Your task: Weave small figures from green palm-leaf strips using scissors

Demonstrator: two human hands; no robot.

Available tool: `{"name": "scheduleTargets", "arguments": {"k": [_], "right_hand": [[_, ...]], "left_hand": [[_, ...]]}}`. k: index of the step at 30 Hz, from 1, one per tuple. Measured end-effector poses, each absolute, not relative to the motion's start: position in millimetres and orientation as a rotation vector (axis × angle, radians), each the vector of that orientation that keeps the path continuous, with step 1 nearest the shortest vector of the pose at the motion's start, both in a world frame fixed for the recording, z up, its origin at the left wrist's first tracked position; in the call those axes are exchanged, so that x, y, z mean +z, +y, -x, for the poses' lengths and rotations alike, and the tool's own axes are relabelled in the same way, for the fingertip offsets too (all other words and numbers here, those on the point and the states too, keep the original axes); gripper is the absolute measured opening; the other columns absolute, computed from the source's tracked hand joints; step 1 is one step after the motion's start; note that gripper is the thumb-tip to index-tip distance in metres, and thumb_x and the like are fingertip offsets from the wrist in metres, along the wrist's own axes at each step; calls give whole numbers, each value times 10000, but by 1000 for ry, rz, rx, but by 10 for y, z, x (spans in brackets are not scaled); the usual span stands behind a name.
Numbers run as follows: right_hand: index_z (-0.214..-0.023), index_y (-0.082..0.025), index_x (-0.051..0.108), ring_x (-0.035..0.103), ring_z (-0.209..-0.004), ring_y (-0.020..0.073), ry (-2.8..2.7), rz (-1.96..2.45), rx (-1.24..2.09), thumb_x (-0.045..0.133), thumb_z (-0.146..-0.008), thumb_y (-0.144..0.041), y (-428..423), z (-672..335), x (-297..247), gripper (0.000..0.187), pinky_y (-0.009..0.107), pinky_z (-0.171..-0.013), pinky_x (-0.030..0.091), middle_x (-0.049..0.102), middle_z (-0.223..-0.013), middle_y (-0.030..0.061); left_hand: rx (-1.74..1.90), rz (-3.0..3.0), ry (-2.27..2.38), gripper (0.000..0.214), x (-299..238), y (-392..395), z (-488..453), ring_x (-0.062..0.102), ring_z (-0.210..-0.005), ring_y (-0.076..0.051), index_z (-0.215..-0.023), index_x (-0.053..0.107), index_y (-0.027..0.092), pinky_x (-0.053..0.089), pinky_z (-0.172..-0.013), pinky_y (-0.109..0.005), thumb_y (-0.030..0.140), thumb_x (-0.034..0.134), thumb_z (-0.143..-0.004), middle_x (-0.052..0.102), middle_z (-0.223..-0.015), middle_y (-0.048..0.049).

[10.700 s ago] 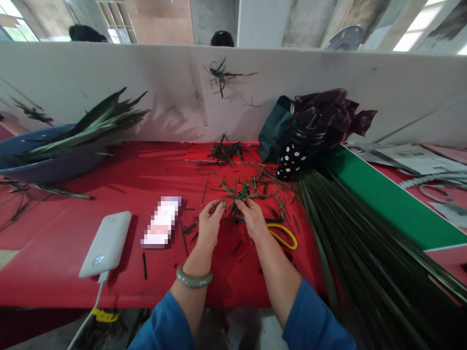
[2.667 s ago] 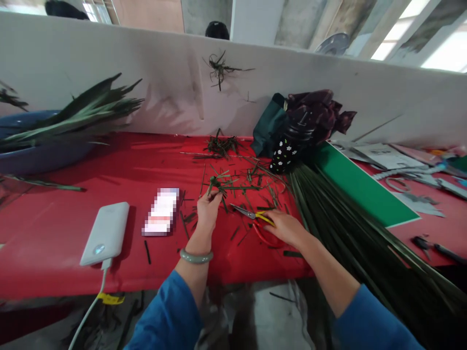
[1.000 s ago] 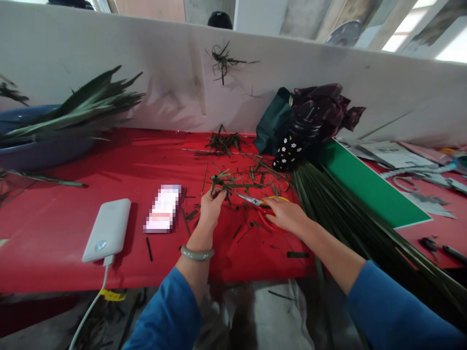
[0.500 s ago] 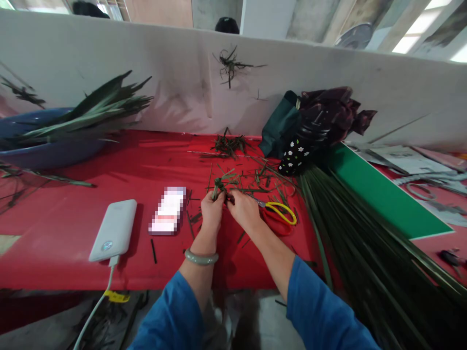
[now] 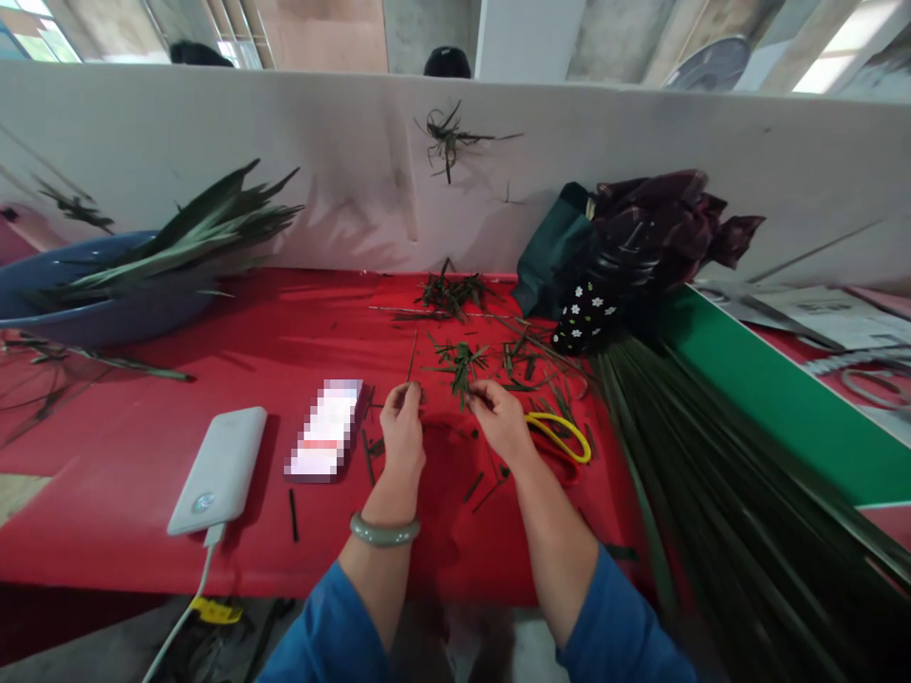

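In the head view, my right hand [image 5: 501, 420] pinches the lower end of a small knotted green leaf piece [image 5: 462, 363], whose cut ends stick out to several sides. To its left, my left hand [image 5: 403, 429] is closed in a pinch; whatever sits between its fingertips is too small to make out. A thin dark strip [image 5: 413, 357] shows just beyond those fingertips. Scissors with yellow and red handles [image 5: 569, 434] lie beside my right hand, their blades hidden by it. Cut leaf scraps [image 5: 523, 365] are scattered around the hands on the red tabletop [image 5: 234, 351].
A phone [image 5: 324, 430] and a white power bank [image 5: 219, 470] with a cable lie left. Behind them stands a blue basin [image 5: 106, 318] holding leaves. Long green leaves [image 5: 683, 446] and dark bags [image 5: 633, 242] occupy the right. A white partition [image 5: 342, 171] borders the back.
My hands were together on the leaf piece and have moved apart. The left hand has let go of it and shifted left; the right hand holds it farther right. The view has tilted slightly.
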State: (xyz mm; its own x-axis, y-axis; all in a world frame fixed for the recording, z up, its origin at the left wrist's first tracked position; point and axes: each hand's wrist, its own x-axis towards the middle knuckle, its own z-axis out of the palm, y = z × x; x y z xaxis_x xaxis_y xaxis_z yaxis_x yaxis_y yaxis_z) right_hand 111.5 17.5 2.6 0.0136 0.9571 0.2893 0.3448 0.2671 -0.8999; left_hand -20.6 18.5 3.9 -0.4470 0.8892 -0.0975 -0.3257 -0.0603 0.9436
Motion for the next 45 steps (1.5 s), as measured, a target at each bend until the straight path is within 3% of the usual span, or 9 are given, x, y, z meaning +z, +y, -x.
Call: {"name": "scheduleTargets", "arguments": {"k": [5,12,18,24,45], "right_hand": [[-796,-172,578,564,-710,130,-1654,1254,803,456,-705,-214,130,-1139,64,158,254,-682,436,629,-761,12],[-836,-178,596,572,-729,127,-1762,1314,798,429,-713,-172,91,-1136,54,207,251,-694,430,642,-786,5],[-859,-190,602,585,-777,130,-1767,1313,745,415,-719,-140,115,-1142,22,239,255,-738,431,651,-832,10],[-870,-198,601,590,-787,140,-1704,1429,630,405,-716,-123,157,-1159,-70,261,263,-726,435,655,-829,12],[-894,-230,610,580,-737,135,-1759,1601,532,440,-751,-171,124,-1177,19,230,234,-670,419,653,-793,-3]], "left_hand": [[1398,-664,1059,380,60,128,182,555,-640,-113,-742,611,117,393,-548,-214,484,547,-665,607,-726,-55],[1347,-606,877,227,72,103,157,503,-523,-46,-689,591,147,383,-508,-169,299,698,-557,574,-615,38],[1284,-577,780,212,72,95,155,518,-518,-53,-681,568,145,416,-531,-180,259,701,-562,559,-587,47],[1176,-660,722,221,104,30,108,591,-592,-113,-751,580,147,455,-610,-241,301,666,-618,630,-652,-11],[1225,-725,764,208,103,-17,64,590,-587,-117,-723,573,133,469,-628,-264,277,670,-607,619,-646,-14]]}}
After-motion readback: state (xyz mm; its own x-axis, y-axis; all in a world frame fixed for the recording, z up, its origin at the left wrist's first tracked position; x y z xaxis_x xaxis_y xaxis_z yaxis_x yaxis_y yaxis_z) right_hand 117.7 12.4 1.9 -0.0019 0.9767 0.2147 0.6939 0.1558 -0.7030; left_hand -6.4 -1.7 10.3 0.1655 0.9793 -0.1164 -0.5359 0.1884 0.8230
